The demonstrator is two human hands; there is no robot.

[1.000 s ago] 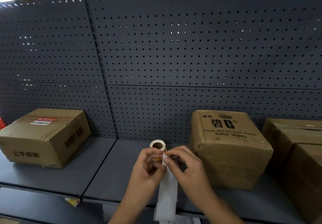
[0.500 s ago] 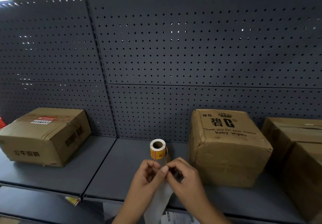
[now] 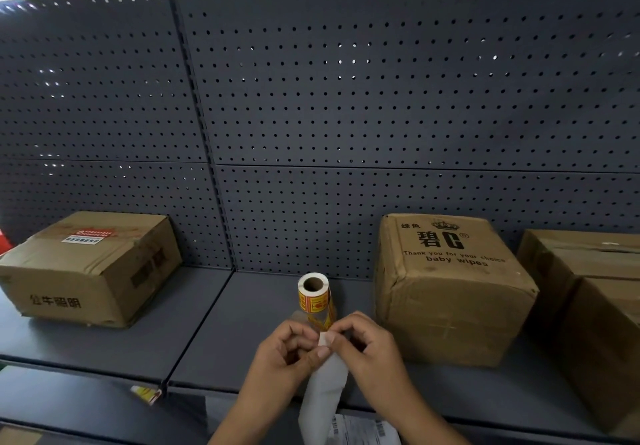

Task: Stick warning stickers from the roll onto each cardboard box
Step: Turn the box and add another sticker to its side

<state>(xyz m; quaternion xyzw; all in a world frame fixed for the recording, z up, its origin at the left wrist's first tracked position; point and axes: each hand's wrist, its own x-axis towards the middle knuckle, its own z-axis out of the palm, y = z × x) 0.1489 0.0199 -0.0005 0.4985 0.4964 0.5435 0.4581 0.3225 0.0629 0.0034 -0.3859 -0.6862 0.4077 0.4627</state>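
Observation:
A small roll of yellow and red warning stickers (image 3: 313, 292) stands above my hands, its strip leading down into them. My left hand (image 3: 287, 351) and my right hand (image 3: 363, 344) meet at the strip and pinch it between fingertips, with a small white corner showing between them. White backing paper (image 3: 323, 396) hangs down below my hands. A baby wipes cardboard box (image 3: 450, 288) stands just right of my hands on the grey shelf (image 3: 225, 340). Another cardboard box (image 3: 86, 268) with a label on top sits at the left.
Two more cardboard boxes (image 3: 588, 306) stand at the far right. A dark pegboard wall (image 3: 346, 115) closes the back of the shelf. A small yellow sticker scrap (image 3: 147, 394) hangs at the shelf's front edge. Printed paper (image 3: 363, 430) lies below.
My hands have lowered away from the roll, so the roll now shows fully above them with more strip unrolled. The pinch between my fingertips persists.

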